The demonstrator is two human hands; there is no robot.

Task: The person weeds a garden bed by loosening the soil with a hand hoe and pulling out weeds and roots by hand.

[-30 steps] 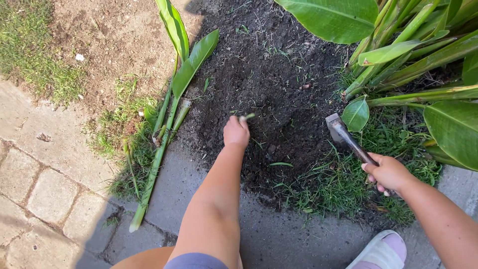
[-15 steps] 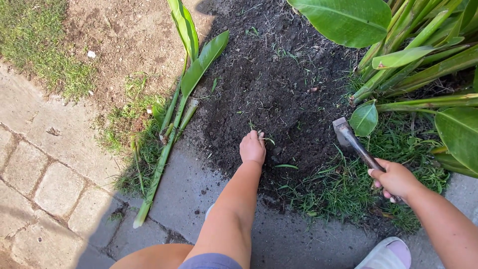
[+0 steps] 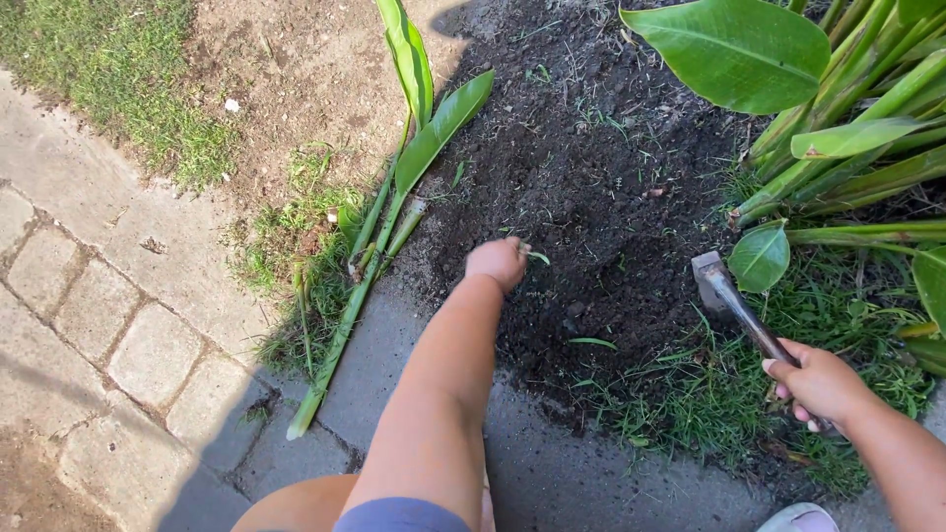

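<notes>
Dark soil [image 3: 591, 187] fills the bed in the head view, loose and crumbly, with sparse green sprigs across it.

Left hand [image 3: 498, 262]: curled into a fist low over the soil, fingers pressed together and pinching a small weed [image 3: 537, 257]. Only a thin green blade shows past the knuckles. Whether its roots are in the ground or free cannot be told.

Right hand [image 3: 818, 382]: wrapped around the handle of a trowel [image 3: 734, 305], grip closed. Flat metal blade rests at the soil edge, just beside a grass patch [image 3: 709, 404], well apart from the left hand.

Handling, judged: the weed looks light, soft and easily torn; best taken low at the base of the stem, not by the blade tip. The trowel looks stiff and moderately heavy at the head; a hold on the handle end, as now, suits it.

Surroundings: cut stalks [image 3: 379, 236] with long leaves lie along the left edge of the bed, reaching onto the paving [image 3: 118, 325]. A broad-leaved plant [image 3: 838, 128] stands at the upper right, stems leaning over the soil. Bare brown dirt [image 3: 286, 79] and lawn lie at upper left. A pale shoe [image 3: 798, 517] shows at the bottom edge.
</notes>
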